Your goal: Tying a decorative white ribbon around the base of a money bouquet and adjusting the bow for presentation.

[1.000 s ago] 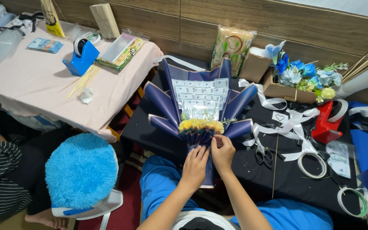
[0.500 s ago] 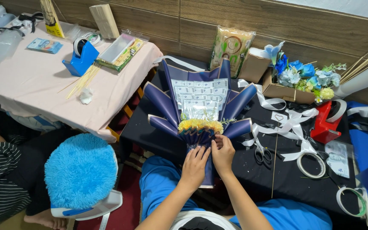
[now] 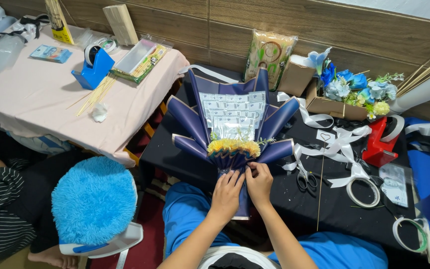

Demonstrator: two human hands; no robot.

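Observation:
A bouquet (image 3: 232,122) in dark blue wrapping paper lies on the black table (image 3: 170,154), with rows of banknotes fanned at its middle and a band of yellow flowers (image 3: 234,146) below them. My left hand (image 3: 226,193) and my right hand (image 3: 259,183) sit side by side on the bouquet's narrow stem, fingers pressed around the wrapping just under the yellow flowers.
Scissors (image 3: 305,178), white ribbon (image 3: 342,142), tape rolls (image 3: 363,192) and a red tape dispenser (image 3: 378,143) lie to the right. A box of blue artificial flowers (image 3: 347,92) stands behind. A blue fluffy stool (image 3: 93,199) and a pink-clothed table (image 3: 36,94) with a blue tape dispenser (image 3: 94,67) are left.

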